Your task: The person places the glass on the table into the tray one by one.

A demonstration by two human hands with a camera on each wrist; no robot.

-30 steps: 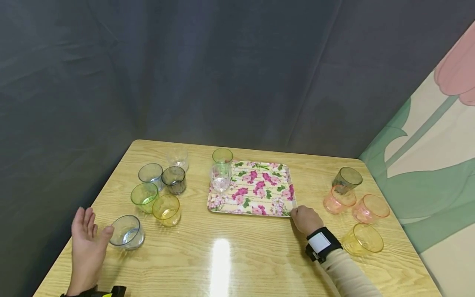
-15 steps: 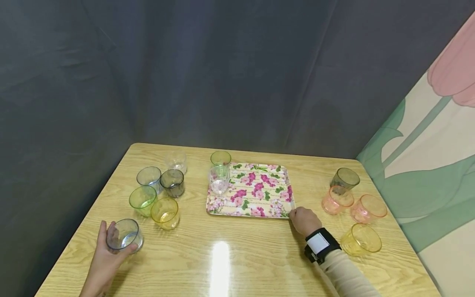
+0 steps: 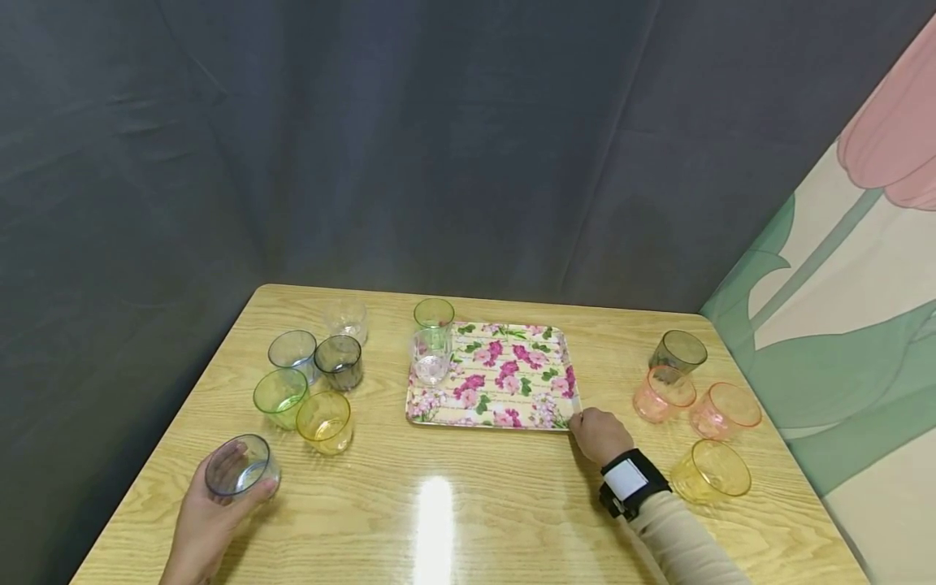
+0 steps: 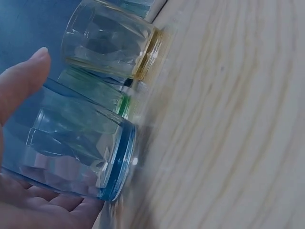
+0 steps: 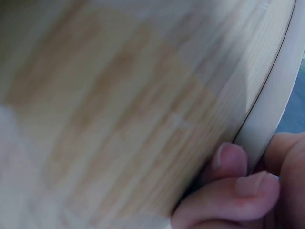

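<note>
My left hand (image 3: 212, 520) holds a clear bluish glass tumbler (image 3: 243, 467) at the table's left front, thumb on the near side and fingers round the far side. In the left wrist view, the tumbler (image 4: 76, 143) lies between thumb and fingers, its base close to the wood. My right hand (image 3: 601, 435) grips the near right corner of a floral tray (image 3: 504, 374). Up close in the right wrist view, curled fingertips (image 5: 231, 162) and the thumb meet at the tray's pale rim (image 5: 267, 114). A clear glass (image 3: 431, 357) stands on the tray's left side.
Left of the tray cluster several glasses, among them yellow (image 3: 324, 422), green (image 3: 281, 398) and dark grey (image 3: 340, 363). A green glass (image 3: 434, 313) stands at the tray's far left corner. On the right are pink (image 3: 664, 395), yellow (image 3: 709, 471) and smoky (image 3: 678, 352) glasses.
My left hand has come right and down from beside the bluish tumbler and closed round it; the tumbler has shifted slightly left. The right hand has stayed on the tray corner.
</note>
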